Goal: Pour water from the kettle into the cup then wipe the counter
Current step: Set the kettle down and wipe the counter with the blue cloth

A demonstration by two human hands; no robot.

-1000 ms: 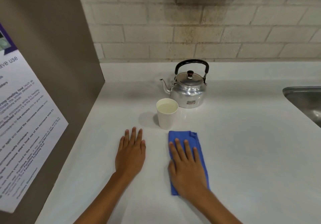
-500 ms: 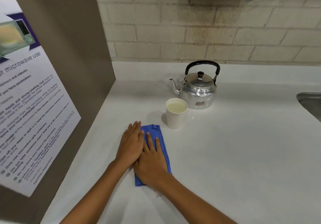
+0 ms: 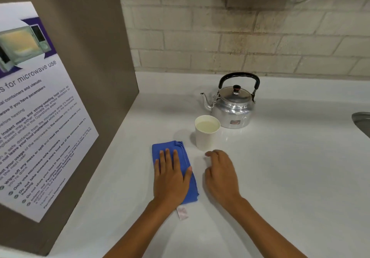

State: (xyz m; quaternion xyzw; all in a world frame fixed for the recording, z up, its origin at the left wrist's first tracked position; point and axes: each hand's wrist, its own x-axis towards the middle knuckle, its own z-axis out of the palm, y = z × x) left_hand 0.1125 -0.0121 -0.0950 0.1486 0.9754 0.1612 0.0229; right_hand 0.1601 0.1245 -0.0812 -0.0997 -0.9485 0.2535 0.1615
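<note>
Nearest, two bare forearms reach in from the bottom edge over the white counter (image 3: pixel 280 177). A small white label (image 3: pixel 182 213) sticks out from the near end of the blue cloth (image 3: pixel 187 183), just beside the left wrist. The left hand (image 3: pixel 170 179) lies flat, palm down, on the folded cloth, fingers spread and straight, pressing it to the counter rather than gripping it. The cloth runs lengthwise away from the person, its far end showing beyond the fingertips.

Just right of the cloth, the right hand (image 3: pixel 221 175) is above or on the bare counter with fingers loosely curled and nothing in it; whether it touches the surface cannot be told. Its fingertips are close to the base of the cup (image 3: pixel 207 132) but apart from it.

The white paper cup stands upright, filled nearly to the brim with pale liquid. Right behind it, a little to the right, the metal kettle (image 3: pixel 233 107) stands upright with its lid on, black handle raised and spout pointing left.

On the left, a brown panel carries a microwave-use poster (image 3: pixel 36 117). At the far right edge is part of a steel sink (image 3: pixel 362 121). A brick wall (image 3: pixel 220 37) closes the far side.
</note>
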